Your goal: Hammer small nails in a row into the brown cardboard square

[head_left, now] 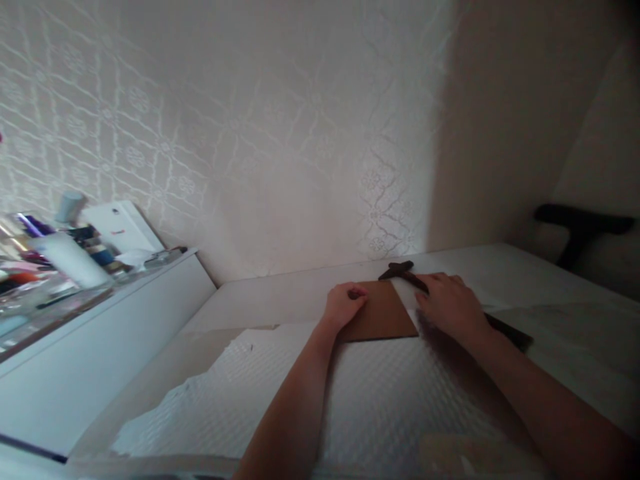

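My right hand point(450, 303) is wrapped round the handle of a dark hammer point(399, 269). The hammer's head points away to the far left of that hand, and the handle's end comes out behind it on the right. A flat brown board point(379, 313) lies under my left hand point(346, 305), which rests on its left part. The fingers of this hand are curled into a pinch; whatever they hold, if anything, is too small to make out. The hammer head is just beyond the board's far right corner.
White quilted sheeting point(380, 387) covers the table point(295, 293) under the board. To the left a white cabinet point(125, 347) carries bottles, jars and a white box point(123, 227). A patterned wall point(280, 133) stands behind. At the right is a black T-shaped object point(583, 223).
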`<state>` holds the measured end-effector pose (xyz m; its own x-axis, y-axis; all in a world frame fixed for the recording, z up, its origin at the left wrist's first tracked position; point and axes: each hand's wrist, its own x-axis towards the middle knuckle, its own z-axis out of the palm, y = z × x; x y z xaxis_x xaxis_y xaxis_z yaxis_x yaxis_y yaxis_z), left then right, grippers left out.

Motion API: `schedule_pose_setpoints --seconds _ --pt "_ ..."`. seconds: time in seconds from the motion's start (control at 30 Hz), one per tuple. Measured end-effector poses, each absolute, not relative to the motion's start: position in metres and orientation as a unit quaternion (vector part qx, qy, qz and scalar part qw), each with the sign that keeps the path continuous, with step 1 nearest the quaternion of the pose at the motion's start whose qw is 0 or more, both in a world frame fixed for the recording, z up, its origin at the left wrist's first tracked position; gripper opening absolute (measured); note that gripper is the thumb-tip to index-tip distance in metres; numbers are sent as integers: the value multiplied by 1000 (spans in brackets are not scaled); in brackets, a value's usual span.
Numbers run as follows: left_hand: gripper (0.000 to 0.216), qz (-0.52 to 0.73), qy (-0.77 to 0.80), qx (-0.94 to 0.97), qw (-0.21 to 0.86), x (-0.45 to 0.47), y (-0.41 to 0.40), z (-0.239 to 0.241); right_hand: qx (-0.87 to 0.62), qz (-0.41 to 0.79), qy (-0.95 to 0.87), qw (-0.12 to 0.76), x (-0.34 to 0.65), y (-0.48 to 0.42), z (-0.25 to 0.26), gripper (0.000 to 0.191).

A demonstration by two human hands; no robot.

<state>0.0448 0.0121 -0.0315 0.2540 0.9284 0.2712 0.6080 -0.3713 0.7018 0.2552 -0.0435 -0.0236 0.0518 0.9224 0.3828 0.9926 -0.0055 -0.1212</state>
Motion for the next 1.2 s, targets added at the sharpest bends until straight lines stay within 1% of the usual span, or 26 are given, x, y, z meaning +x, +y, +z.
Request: schedule_pose_setpoints --seconds 0.07,0.17,0.33,0.43,0.53,0.6,0.67,0.73,0.8,0.87,1.03,1.2 --pt "14 341 504 759 232 44 13 -33 -749 -92 -640 144 262 -45 -23 41" --pt "20 350 498 760 227 44 15 -34 -773 -78 -621 105 267 -46 -25 41" --pt "20 355 494 765 210 43 16 -35 -759 -71 -638 106 267 -47 -21 45" --pt "21 354 500 763 208 44 15 -34 -736 -53 -658 151 269 -47 -16 45" --pt "16 359 494 764 206 44 14 -33 -694 3 -680 236 273 -44 -14 43" --pt "9 362 491 767 200 45 14 -33 -663 73 -684 296 275 -42 -12 42" --pt "9 357 491 771 194 45 14 -33 -635 163 -677 336 276 -42 -10 42" --pt "10 347 493 774 191 45 15 -32 -614 242 -664 352 276 -44 -7 45" --pt "10 341 498 775 188 45 15 -32 -593 278 -668 354 275 -47 -4 48" --pt "9 337 501 775 187 45 14 -31 -564 263 -697 357 276 -49 -1 47" --pt "7 335 507 771 192 44 14 -32 -511 168 -758 368 278 -49 0 41" --pt "7 341 502 770 196 43 17 -35 -476 170 -790 346 280 -47 -2 44"
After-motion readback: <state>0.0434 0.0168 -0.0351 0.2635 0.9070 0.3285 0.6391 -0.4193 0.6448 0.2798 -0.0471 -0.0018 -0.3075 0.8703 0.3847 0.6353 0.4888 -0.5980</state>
